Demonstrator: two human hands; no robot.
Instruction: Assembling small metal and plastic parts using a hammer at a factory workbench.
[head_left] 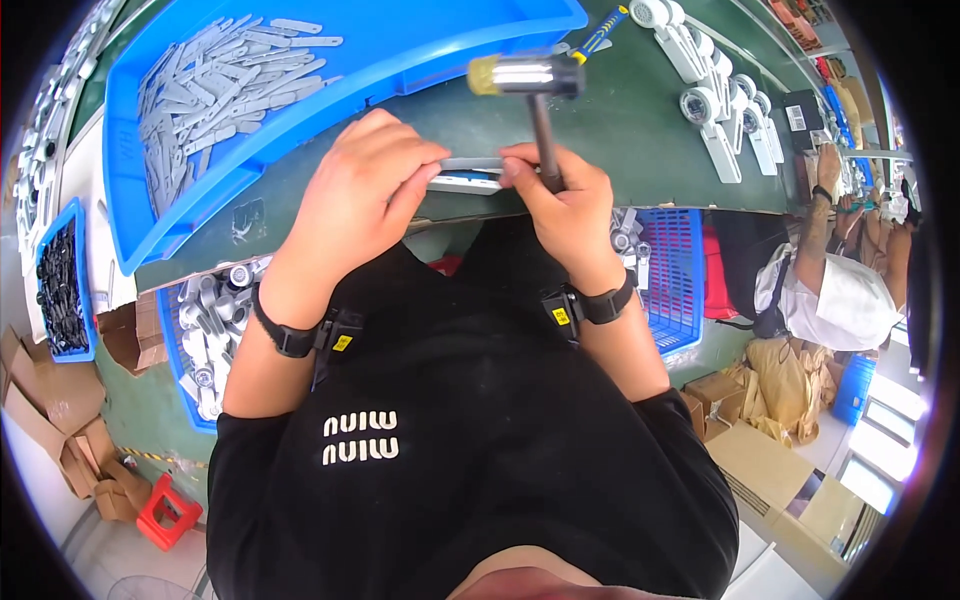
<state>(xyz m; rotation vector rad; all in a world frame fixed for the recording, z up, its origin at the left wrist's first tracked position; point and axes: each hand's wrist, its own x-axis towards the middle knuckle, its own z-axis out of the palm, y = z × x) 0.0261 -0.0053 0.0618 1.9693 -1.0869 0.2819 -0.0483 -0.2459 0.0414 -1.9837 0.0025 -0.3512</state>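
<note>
My left hand [365, 190] pinches one end of a thin grey plastic strip [473, 163] between thumb and fingertips, close to the table's near edge. The other end of the strip lies between the thumb and forefinger of my right hand [570, 205]. That hand also grips a hammer [543, 130], its handle upright and its head, yellow at one end and dark at the other, above my fingers. Just below the strip is a long narrow white part [465, 184] with a bluish inside; its ends are hidden by my fingers.
A large blue tray [400, 78] with many loose grey strips stands at back left. White devices with round heads [715, 130] and a yellow-blue tool [600, 32] lie farther right. Blue baskets [672, 275] sit beneath the table edge. A co-worker [835, 300] is at the far right.
</note>
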